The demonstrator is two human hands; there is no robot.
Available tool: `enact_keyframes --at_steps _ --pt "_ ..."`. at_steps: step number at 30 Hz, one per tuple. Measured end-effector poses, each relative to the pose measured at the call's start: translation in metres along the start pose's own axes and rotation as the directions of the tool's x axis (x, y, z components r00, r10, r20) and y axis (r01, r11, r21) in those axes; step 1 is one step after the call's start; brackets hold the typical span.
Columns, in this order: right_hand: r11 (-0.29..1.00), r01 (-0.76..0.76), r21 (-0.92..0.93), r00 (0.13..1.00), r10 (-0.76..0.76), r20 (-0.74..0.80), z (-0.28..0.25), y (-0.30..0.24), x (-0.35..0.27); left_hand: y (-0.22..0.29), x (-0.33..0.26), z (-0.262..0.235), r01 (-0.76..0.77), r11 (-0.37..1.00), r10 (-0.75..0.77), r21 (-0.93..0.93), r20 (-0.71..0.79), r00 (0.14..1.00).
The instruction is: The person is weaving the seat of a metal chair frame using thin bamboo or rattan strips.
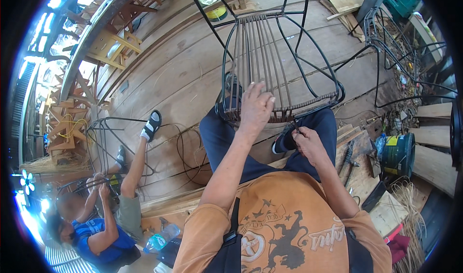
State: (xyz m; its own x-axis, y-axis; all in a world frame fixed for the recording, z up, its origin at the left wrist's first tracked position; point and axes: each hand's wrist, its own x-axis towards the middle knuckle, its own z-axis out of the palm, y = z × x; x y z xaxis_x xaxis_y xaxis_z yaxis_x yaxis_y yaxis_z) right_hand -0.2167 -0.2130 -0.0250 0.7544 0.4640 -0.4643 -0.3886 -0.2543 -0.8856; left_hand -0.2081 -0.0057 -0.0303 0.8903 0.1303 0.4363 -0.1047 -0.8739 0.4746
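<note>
A black metal chair frame [316, 60] leans between my knees, with brown cane-like strands [263, 46] strung lengthwise over part of its seat. More of the same strand wraps the near rail [308, 101]. My left hand [257, 104] lies over the strands near that rail, fingers apart, its fingertips touching them. Just below the rail, my right hand [309, 143] is closed in a pinch on a short dark strand [296, 125] that reaches up to the wrapping. The far end of this strand is hard to make out.
Another black metal frame [381, 48] stands at right. A green spool [399, 153], hand tools [348, 162] and planks [431, 164] lie by my right side. At left, a seated co-worker in blue [99, 234] handles another metal frame [103, 128]. A plastic bottle [164, 238] lies near my left elbow.
</note>
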Motion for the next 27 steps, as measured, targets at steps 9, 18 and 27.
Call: enact_keyframes --at_steps 9,18,27 --pt "0.999 0.021 -0.048 1.000 -0.021 -0.018 -0.007 0.008 0.002 0.034 -0.036 -0.015 0.186 0.983 -0.185 -0.014 0.041 0.982" --pt "0.999 -0.037 0.009 0.999 0.037 0.015 -0.002 -0.008 -0.003 0.051 -0.046 0.021 0.378 0.903 -0.406 0.204 0.124 0.905" --pt "0.998 -0.064 -0.030 0.998 0.064 0.004 0.004 -0.008 0.000 0.039 -0.046 0.029 0.291 0.943 -0.286 0.162 -0.053 0.957"
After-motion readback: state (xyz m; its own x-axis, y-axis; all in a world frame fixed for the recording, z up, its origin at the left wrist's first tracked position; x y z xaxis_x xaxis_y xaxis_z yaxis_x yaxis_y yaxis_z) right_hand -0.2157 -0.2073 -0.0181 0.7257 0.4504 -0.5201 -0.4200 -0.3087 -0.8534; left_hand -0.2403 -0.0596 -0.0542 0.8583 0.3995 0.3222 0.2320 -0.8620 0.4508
